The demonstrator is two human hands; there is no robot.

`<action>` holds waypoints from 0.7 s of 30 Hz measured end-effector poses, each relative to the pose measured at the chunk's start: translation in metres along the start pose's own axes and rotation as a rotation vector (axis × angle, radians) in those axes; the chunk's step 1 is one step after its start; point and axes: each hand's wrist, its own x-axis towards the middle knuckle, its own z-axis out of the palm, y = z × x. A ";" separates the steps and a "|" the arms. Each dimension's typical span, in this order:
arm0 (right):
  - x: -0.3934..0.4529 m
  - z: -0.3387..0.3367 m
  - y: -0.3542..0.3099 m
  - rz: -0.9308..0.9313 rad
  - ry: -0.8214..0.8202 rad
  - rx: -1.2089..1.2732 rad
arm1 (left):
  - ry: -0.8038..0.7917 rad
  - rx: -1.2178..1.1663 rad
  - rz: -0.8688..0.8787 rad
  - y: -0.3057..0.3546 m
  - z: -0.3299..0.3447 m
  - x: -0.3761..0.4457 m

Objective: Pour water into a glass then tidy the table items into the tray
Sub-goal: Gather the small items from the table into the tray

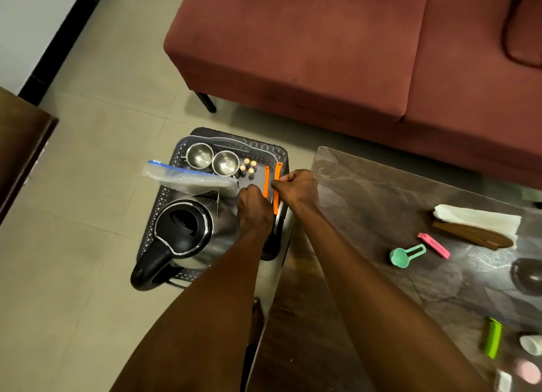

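Note:
A dark grey plastic tray (265,149) sits on the floor left of the table. It holds a steel kettle (190,233) with a black handle, two steel cups (200,155) (225,162), several small batteries (247,166), a clear zip bag (187,177) and two orange-handled tools (266,180) (278,171). My right hand (297,186) pinches the right-hand orange tool, whose steel blade shows below the hand. My left hand (255,208) is curled beside the thin orange tool; its fingertips are hidden.
The dark glossy table (366,221) carries a mint green measuring spoon (406,255), a pink clip (434,245), white napkins on a brown holder (475,224), a green clip (492,341) and a white cup (531,344). A maroon sofa (322,54) stands behind.

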 end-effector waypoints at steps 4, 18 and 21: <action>-0.006 0.014 -0.012 0.016 0.009 -0.010 | 0.042 -0.169 -0.061 -0.003 -0.002 -0.008; -0.018 0.033 -0.026 -0.151 0.090 -0.185 | 0.157 -0.548 -0.222 -0.006 -0.010 -0.046; -0.021 0.022 -0.020 -0.168 0.111 -0.190 | 0.152 -0.499 -0.166 -0.007 -0.011 -0.050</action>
